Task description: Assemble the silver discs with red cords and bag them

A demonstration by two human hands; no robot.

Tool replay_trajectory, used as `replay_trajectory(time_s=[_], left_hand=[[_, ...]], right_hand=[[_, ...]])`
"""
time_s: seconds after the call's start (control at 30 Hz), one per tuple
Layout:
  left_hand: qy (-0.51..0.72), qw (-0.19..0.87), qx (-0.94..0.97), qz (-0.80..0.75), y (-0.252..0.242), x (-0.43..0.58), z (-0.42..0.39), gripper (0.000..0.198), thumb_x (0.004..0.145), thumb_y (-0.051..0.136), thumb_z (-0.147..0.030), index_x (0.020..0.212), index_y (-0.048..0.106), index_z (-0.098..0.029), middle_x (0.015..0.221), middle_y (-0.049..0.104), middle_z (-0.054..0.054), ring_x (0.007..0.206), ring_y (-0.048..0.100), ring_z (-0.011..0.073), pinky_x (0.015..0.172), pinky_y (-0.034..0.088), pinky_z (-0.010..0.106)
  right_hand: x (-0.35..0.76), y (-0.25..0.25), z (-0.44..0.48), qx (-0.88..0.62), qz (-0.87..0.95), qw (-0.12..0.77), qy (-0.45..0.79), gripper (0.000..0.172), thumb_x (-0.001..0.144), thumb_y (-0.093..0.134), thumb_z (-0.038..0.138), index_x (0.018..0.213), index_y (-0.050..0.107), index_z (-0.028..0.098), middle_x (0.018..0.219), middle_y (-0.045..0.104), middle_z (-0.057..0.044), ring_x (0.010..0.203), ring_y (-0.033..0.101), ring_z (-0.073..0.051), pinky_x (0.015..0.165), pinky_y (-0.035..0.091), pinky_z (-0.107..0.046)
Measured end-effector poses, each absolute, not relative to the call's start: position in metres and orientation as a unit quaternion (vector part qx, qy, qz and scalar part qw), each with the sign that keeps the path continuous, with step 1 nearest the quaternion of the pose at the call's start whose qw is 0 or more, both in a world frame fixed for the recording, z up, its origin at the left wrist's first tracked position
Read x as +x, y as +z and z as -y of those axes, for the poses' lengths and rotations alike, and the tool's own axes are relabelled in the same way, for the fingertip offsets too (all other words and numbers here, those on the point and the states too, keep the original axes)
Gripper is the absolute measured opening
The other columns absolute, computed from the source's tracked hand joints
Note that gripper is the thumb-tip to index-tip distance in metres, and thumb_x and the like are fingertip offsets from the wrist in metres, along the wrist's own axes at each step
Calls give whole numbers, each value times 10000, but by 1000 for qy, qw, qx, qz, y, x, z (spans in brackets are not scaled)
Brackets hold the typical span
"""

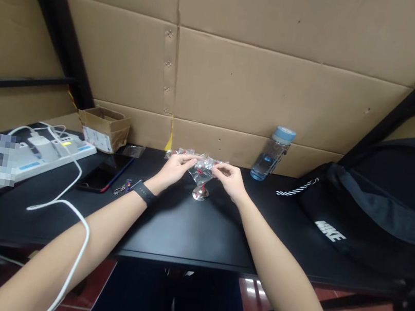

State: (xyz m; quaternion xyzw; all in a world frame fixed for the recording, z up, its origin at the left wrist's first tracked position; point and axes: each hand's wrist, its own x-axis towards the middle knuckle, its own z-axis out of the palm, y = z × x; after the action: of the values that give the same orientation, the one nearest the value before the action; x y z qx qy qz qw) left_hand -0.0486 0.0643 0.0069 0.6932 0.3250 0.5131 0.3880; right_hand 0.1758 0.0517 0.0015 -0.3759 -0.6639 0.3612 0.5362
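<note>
Over the middle of the desk, a crinkled clear plastic wrapper (201,174) with red marks spreads between my hands. It narrows downward to a small shiny silver, rounded piece (201,193) with a red mark, close to the desk top; I cannot tell whether it is part of the wrapper. My left hand (176,169), with a black watch (144,193) at the wrist, pinches the wrapper's left side. On the right side, my right hand (230,178) grips it between thumb and fingers.
A black desk (183,235) meets a cardboard wall. Left are a white power strip (51,155), a cable (82,233) over my left forearm, a phone (105,174), a keychain (123,187) and a small cardboard box (104,127). Right are a water bottle (270,154) and a black backpack (372,201).
</note>
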Motion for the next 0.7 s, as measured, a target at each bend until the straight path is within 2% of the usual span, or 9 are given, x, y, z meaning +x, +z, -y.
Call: replay_trajectory(time_s=[0.17, 0.3, 0.4, 0.7], left_hand=[[534, 397, 681, -307, 15, -47, -57, 358, 908, 654, -434, 1119, 771, -170, 1179, 748, 102, 1154, 665, 270, 1104, 435, 406], [522, 396, 693, -300, 13, -48, -57, 364, 918, 645, -435, 1142, 762, -174, 1192, 743, 104, 1164, 664, 265, 1108, 435, 397], [519, 388, 697, -307, 12, -48, -58, 365, 926, 634, -438, 1149, 758, -177, 1195, 741, 105, 1165, 666, 265, 1115, 430, 404], [580, 392, 644, -310, 16, -54, -63, 397, 892, 671, -463, 1129, 747, -154, 1171, 747, 124, 1122, 684, 273, 1067, 472, 410]], right_hand=[[176, -5, -54, -395, 602, 563, 406, 337, 667, 828, 368, 930, 722, 185, 888, 723, -43, 739, 643, -168, 626, 493, -268], [175, -10, -56, -392, 629, 533, 408, 417, 640, 844, 317, 1016, 720, 184, 941, 713, -37, 733, 635, -139, 713, 518, -280], [173, -12, -56, -391, 654, 494, 418, 357, 679, 821, 327, 985, 737, 162, 864, 717, -39, 738, 643, -145, 775, 522, -309], [176, -15, -59, -416, 696, 429, 398, 300, 730, 750, 303, 989, 725, 154, 829, 713, -25, 654, 611, -122, 677, 495, -276]])
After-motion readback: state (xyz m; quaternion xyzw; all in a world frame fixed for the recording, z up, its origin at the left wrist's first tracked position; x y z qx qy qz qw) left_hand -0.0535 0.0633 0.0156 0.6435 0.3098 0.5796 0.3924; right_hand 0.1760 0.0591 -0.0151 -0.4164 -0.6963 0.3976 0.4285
